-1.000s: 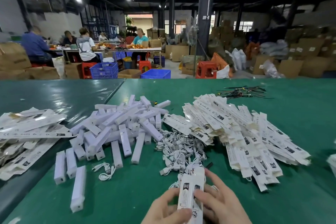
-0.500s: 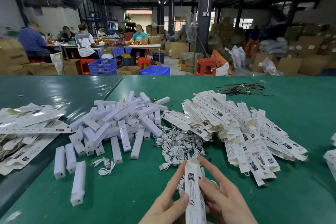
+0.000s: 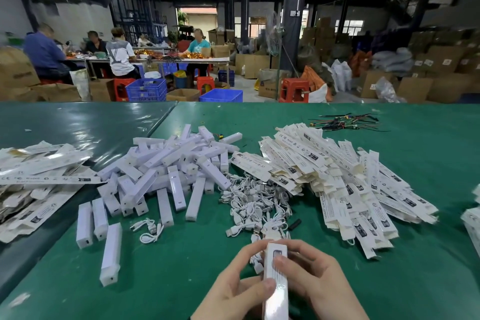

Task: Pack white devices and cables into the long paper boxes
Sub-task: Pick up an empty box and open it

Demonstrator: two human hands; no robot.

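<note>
**Box in both hands, end flap the weak spot**

A warehouse floor stacked with cartons lies behind the green counter (image 3: 389, 280) I am working at, with other people seated at a far table. On the counter sit a heap of white devices (image 3: 166, 171), a tangle of white cables (image 3: 257, 202) just right of it, and a spread of flat paper boxes (image 3: 337, 179) further right. My left hand (image 3: 233, 291) and right hand (image 3: 314, 280) hold one long paper box (image 3: 275, 278) upright between them, near the front edge; the fingers of both are curled round its sides, left thumb pressed on its face. I cannot tell whether its top end is closed.

Risks, as I judge them: if the flap is not tucked, the device or cable could slide out when I set the box down. Squeezing thin card too hard could crease it. A loose cable end lies touching the box near my left hand and might snag.
</note>
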